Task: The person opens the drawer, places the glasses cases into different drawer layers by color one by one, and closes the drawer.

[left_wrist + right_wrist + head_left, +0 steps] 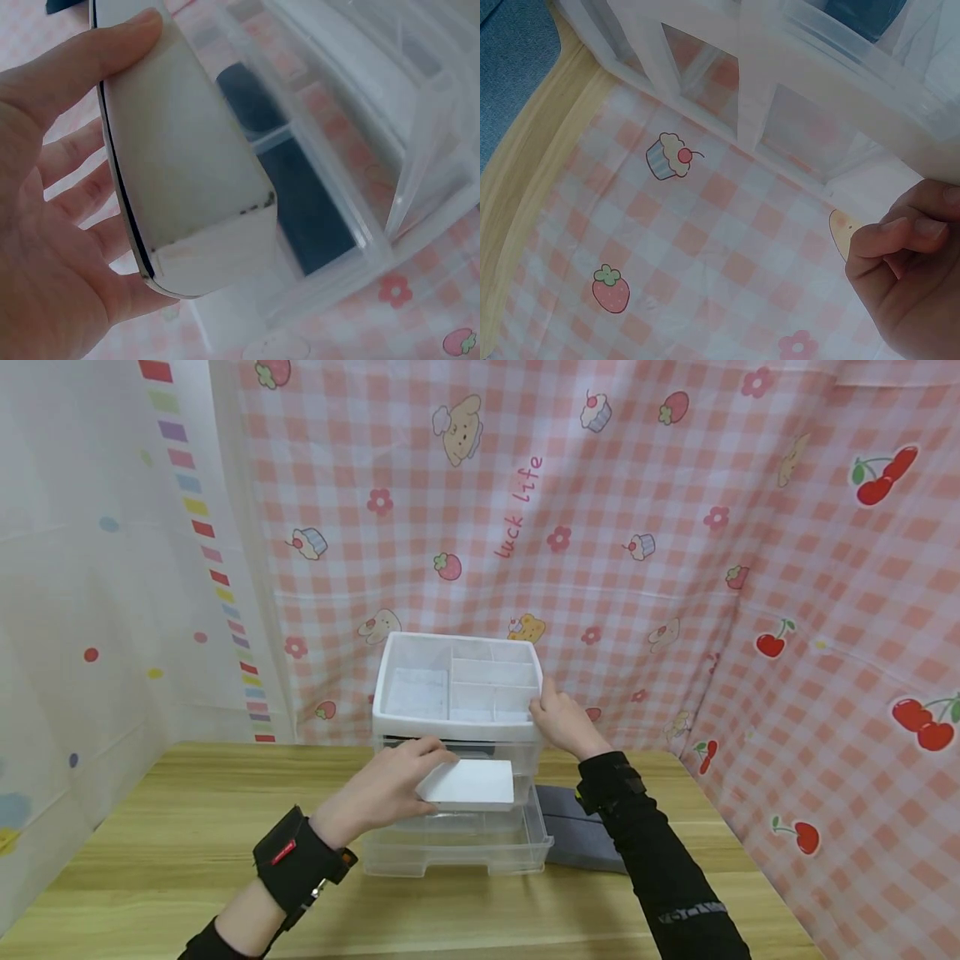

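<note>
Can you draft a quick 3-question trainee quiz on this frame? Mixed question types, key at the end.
1. True or false: the left hand holds a flat white box over the pulled-out clear drawer.
2. Where does the right hand rest?
A. flat on the wooden table
B. on the right front corner of the white divided tray atop the drawer unit
C. on the grey pad
3. Fill in: the grey pad lies on the table to the ____ of the drawer unit, seen from the head camera.

Key: 1 true; 2 B; 3 right.
</note>
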The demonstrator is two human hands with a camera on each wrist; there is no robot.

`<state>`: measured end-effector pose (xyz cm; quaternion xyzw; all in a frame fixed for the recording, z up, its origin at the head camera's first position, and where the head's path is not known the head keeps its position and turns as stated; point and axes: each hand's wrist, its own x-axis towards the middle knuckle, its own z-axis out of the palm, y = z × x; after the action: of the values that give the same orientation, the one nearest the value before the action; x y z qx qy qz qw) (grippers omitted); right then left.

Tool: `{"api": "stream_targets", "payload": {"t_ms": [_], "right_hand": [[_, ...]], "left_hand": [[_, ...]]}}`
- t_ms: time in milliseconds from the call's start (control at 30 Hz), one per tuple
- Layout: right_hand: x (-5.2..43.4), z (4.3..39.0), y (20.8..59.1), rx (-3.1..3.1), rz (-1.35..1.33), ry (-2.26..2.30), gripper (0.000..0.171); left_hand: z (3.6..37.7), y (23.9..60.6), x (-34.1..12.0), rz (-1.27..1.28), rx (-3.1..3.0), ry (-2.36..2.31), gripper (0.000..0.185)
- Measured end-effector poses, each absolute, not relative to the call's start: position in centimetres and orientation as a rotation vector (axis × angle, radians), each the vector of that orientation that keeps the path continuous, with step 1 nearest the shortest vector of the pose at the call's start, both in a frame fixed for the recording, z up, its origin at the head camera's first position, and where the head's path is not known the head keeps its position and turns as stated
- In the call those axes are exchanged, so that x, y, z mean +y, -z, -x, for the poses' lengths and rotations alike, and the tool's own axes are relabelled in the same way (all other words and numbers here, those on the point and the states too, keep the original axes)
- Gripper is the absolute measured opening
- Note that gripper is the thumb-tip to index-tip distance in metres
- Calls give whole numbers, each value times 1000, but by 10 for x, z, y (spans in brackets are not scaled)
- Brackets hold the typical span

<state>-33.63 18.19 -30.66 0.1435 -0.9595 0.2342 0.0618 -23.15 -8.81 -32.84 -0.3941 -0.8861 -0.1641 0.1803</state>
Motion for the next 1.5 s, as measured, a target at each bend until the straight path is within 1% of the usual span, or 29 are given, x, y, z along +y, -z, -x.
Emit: {"api": "stream_targets", "payload": {"t_ms": [267,667,967,1167,1500], "right_hand": [[182,337,307,-2910,-415,-739,46],[182,337,307,-2900,-423,-750,45],[183,338,307,-2907,-427,-727,45],[182,338,307,-2911,-413,-735,42],[181,339,308,-2927,-397,-750,45]], "left_hand": [[239,341,-78,1184,-2501,438,59],[244,358,-66,1215,-2573,445,57],[248,370,-63,1175,-2639,463,58],[252,380,-63,1135,-2668,444,55],[255,387,-64,1110,-2694,465,55]]}}
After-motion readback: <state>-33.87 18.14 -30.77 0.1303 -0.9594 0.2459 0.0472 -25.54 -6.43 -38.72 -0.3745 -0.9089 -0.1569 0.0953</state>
